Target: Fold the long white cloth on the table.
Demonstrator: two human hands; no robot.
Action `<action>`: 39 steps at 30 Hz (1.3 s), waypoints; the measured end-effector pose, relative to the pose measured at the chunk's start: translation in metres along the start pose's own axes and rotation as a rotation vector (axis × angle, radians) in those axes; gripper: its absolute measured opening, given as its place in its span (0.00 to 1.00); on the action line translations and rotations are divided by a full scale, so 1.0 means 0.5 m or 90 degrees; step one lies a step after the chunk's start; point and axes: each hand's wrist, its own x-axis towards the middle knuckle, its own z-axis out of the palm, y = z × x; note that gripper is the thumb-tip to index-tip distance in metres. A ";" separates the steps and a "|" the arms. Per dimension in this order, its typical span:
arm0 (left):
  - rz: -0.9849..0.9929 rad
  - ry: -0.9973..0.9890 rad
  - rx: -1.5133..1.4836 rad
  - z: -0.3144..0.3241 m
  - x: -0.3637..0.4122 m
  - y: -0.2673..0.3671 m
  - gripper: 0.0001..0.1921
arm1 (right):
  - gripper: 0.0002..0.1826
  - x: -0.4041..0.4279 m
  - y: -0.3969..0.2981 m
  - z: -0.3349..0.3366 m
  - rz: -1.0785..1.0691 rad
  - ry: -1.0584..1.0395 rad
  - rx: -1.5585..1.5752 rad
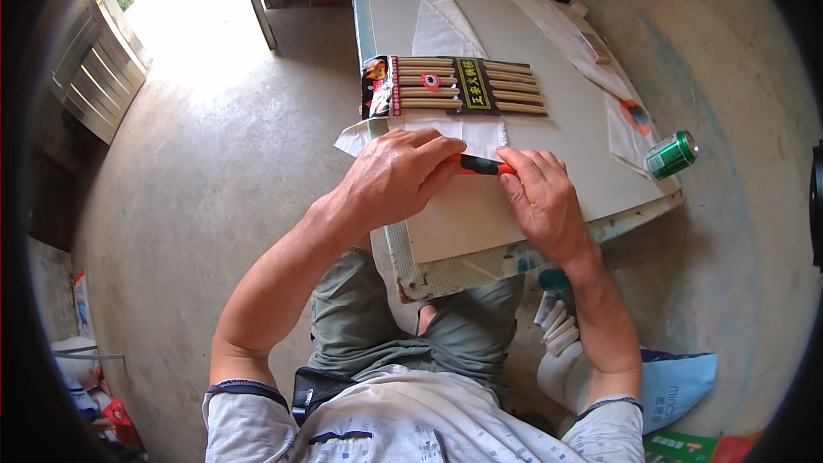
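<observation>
A narrow red-orange and black strip [479, 164], probably folded or rolled cloth, is stretched between my hands just above the near part of the table. My left hand [402, 173] pinches its left end between thumb and fingers. At the other end, the thumb and fingers of my right hand [543, 196] grip it. Beyond my hands lies a pack of wooden chopsticks [427, 103] with black printed bands. White cloth [476, 132] shows beneath the pack's near side. To the right, another white cloth with a red and black print [635, 117] lies along the table edge.
A green drink can [672, 154] stands at the table's right edge. The pale board [463, 225] covers a worn table [450, 278]. Below right are white rolled pieces [558, 325] and a light-blue bag [681, 386]. An open doorway [186, 0] is at upper left.
</observation>
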 end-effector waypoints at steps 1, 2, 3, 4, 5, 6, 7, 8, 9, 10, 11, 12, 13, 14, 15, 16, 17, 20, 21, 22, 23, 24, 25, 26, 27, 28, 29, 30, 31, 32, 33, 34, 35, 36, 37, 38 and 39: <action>-0.012 0.010 -0.010 0.002 0.003 -0.002 0.10 | 0.17 0.005 0.002 0.002 -0.001 -0.002 -0.001; -0.013 0.011 -0.011 0.004 0.006 -0.004 0.10 | 0.17 0.009 0.005 0.004 0.012 0.003 -0.003; -0.027 0.023 -0.018 0.004 0.009 -0.004 0.10 | 0.18 0.015 0.008 0.006 0.026 0.008 -0.004; -0.041 0.035 -0.025 0.006 0.012 -0.006 0.10 | 0.18 0.020 0.009 0.009 0.025 0.006 -0.005; -0.043 0.036 -0.026 0.008 0.014 -0.009 0.10 | 0.18 0.025 0.011 0.012 0.059 0.020 0.033; -0.047 0.036 -0.012 0.011 0.015 -0.013 0.10 | 0.19 0.031 0.012 0.015 0.092 0.035 0.071; -0.051 0.037 0.003 0.014 0.015 -0.018 0.09 | 0.19 0.036 0.017 0.019 0.089 0.033 0.073; -0.054 0.038 0.004 0.017 0.014 -0.024 0.09 | 0.18 0.039 0.022 0.025 0.087 0.045 0.085; -0.047 0.049 0.019 0.020 0.014 -0.030 0.09 | 0.17 0.041 0.027 0.030 0.084 0.057 0.097; -0.040 0.059 0.035 0.022 0.013 -0.035 0.09 | 0.17 0.042 0.028 0.036 0.083 0.055 0.098; -0.043 0.060 0.036 0.024 0.012 -0.039 0.09 | 0.16 0.042 0.030 0.041 0.095 0.049 0.091; -0.041 0.064 0.062 0.027 0.014 -0.041 0.10 | 0.15 0.042 0.031 0.045 0.109 0.042 0.083; -0.040 0.068 0.088 0.028 0.015 -0.042 0.11 | 0.15 0.041 0.034 0.048 0.109 0.040 0.083; -0.041 0.068 0.087 0.029 0.014 -0.042 0.11 | 0.15 0.040 0.038 0.049 0.083 0.034 0.022; -0.013 0.057 0.138 0.028 0.013 -0.041 0.13 | 0.14 0.041 0.040 0.051 0.056 0.029 -0.039; 0.016 0.046 0.189 0.027 0.012 -0.039 0.15 | 0.14 0.043 0.040 0.051 0.057 0.028 -0.038; 0.016 0.045 0.188 0.029 0.011 -0.033 0.15 | 0.14 0.048 0.039 0.050 0.059 0.005 -0.050; 0.013 -0.021 0.083 0.045 -0.007 -0.010 0.19 | 0.14 0.053 0.036 0.048 0.062 -0.033 -0.075; 0.015 -0.021 0.081 0.044 -0.007 -0.008 0.19 | 0.15 0.053 0.036 0.046 0.058 -0.046 -0.091; -0.001 -0.052 0.058 0.039 -0.007 -0.006 0.21 | 0.15 0.052 0.036 0.044 0.060 -0.045 -0.093; -0.016 -0.083 0.035 0.036 -0.007 -0.006 0.24 | 0.17 0.052 0.035 0.043 0.042 -0.043 -0.139; -0.015 -0.084 0.035 0.036 -0.008 -0.008 0.24 | 0.20 0.052 0.034 0.045 0.023 -0.040 -0.184; -0.013 -0.103 0.029 0.037 -0.009 -0.011 0.25 | 0.20 0.052 0.031 0.045 0.025 -0.038 -0.185; -0.012 -0.121 0.024 0.038 -0.008 -0.014 0.27 | 0.23 0.051 0.023 0.045 -0.019 -0.047 -0.126; -0.011 -0.124 0.025 0.040 -0.010 -0.017 0.27 | 0.25 0.048 0.011 0.045 -0.064 -0.056 -0.064; 0.005 -0.114 0.034 0.043 -0.012 -0.020 0.27 | 0.29 0.045 -0.006 0.040 -0.045 -0.131 -0.005; 0.022 -0.105 0.043 0.044 -0.013 -0.023 0.28 | 0.29 0.037 -0.005 0.040 -0.043 -0.128 -0.003; 0.024 -0.108 0.043 0.042 -0.014 -0.023 0.28 | 0.30 0.029 -0.001 0.039 -0.042 -0.139 -0.031; 0.012 -0.124 0.042 0.037 -0.015 -0.022 0.28 | 0.31 0.021 0.005 0.036 -0.042 -0.150 -0.059; 0.000 -0.138 0.042 0.032 -0.016 -0.020 0.28 | 0.32 0.013 0.015 0.027 -0.033 -0.170 -0.062; 0.003 -0.135 0.042 0.027 -0.011 -0.015 0.28 | 0.32 0.006 0.027 0.013 -0.033 -0.169 -0.066; -0.007 -0.149 0.042 0.022 -0.006 -0.010 0.28 | 0.32 0.000 0.039 -0.001 -0.012 -0.180 -0.040; -0.018 -0.160 0.042 0.018 -0.001 -0.005 0.28 | 0.33 -0.004 0.047 -0.011 0.009 -0.190 -0.015; -0.015 -0.154 0.048 0.019 0.000 -0.004 0.28 | 0.33 -0.008 0.050 -0.008 0.002 -0.189 -0.020; -0.013 -0.133 0.067 0.027 0.001 -0.002 0.24 | 0.33 -0.010 0.049 -0.007 -0.005 -0.183 -0.025; -0.011 -0.111 0.086 0.030 0.007 0.001 0.21 | 0.32 -0.007 0.046 -0.008 0.001 -0.192 -0.032; -0.006 -0.104 0.088 0.031 0.018 0.008 0.21 | 0.32 -0.006 0.045 -0.009 0.012 -0.202 -0.041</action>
